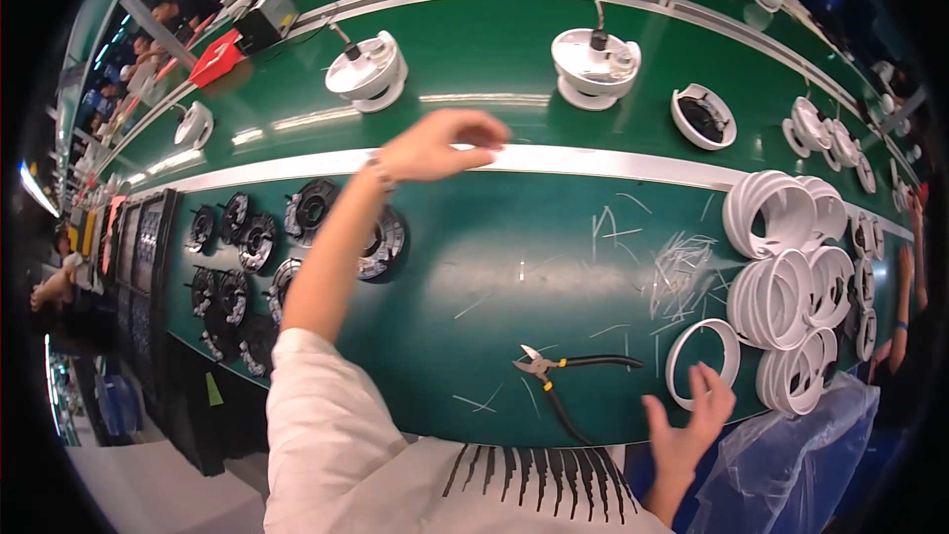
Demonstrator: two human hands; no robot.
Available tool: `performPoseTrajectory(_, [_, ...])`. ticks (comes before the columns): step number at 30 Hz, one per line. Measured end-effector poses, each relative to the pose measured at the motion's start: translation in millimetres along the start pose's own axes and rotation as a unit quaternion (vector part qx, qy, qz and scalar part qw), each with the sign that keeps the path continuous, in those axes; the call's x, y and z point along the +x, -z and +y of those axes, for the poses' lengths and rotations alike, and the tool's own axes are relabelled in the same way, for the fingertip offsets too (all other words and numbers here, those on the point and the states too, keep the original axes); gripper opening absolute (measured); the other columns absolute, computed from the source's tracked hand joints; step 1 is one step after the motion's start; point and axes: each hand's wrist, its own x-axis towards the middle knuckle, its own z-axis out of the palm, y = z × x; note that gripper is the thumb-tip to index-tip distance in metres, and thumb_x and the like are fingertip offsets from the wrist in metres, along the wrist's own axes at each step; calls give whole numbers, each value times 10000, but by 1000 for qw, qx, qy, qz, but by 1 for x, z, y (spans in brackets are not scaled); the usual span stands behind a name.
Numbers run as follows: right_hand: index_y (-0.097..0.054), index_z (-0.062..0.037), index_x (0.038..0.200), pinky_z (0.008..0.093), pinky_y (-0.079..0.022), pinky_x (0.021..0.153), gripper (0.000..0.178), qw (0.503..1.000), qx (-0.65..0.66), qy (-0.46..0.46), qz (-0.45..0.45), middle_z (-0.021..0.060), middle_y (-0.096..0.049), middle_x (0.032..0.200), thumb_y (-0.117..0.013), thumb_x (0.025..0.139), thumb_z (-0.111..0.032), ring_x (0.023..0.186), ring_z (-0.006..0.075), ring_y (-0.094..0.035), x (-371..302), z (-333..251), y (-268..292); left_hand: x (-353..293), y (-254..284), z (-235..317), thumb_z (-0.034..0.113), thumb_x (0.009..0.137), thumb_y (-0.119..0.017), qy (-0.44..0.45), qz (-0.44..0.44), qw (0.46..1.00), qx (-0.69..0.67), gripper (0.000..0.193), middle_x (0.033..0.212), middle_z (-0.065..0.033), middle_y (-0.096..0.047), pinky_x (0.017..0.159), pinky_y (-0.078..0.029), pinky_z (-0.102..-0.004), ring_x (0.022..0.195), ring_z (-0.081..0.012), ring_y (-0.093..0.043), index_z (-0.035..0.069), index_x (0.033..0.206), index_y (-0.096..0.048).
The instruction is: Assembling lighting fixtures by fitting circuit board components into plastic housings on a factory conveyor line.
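Observation:
My left hand [442,145] is stretched out over the white edge rail of the conveyor. Its fingers are curved, with a gap to the thumb, and nothing shows between them. My right hand [689,427] is at the near right with thumb and fingers apart. Its fingertips overlap a single white plastic ring [732,348]; whether they touch it I cannot tell. Left of that hand lie diagonal cutting pliers [539,366] with black and yellow handles, jaws spread. Beyond them is a loose pile of thin white strips [677,277].
White rings [771,297] stand stacked at the right, beside a clear plastic bag [791,465]. Black round parts [257,242] with wiring lie at the left, near dark trays [143,257]. White round housings [593,64] sit on the green belt [474,59]. Other people work farther off.

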Motion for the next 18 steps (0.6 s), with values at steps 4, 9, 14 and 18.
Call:
performPoseTrajectory(4, [-577,-42,774,337,-337,716,272,996,-29,-57,-54,36,-544,827,-717,550,-106,787,232,-468,-6,34,-3,-90,45,7,110,620,-664,164,-7,944,287,459,1055,-133,-547,892,-385,-335,1010,-274,-497,31,1050,-521])
performPoseTrajectory(9, [-575,-34,759,347,-354,690,193,998,-46,-9,-47,54,-539,788,-663,588,-48,746,252,-470,2,13,-2,-122,20,-20,74,604,-662,196,-26,917,346,479,1070,-140,-530,1009,-232,-414,1037,-283,-476,35,1057,-510])
performPoseTrajectory(14, [-577,-9,750,333,-410,559,139,997,-22,15,-74,81,-554,755,-641,629,-35,634,260,-516,4,16,1,-115,27,0,34,585,-663,195,37,944,265,285,879,-139,-584,770,-429,-342,840,-288,-558,10,853,-569])
performPoseTrajectory(18, [-585,-6,767,307,-442,493,137,999,22,36,-29,96,-567,748,-626,637,12,578,251,-558,12,-11,38,-94,7,18,-15,705,-582,170,140,969,114,114,794,-49,-555,675,-451,-251,754,-109,-529,-9,805,-528])
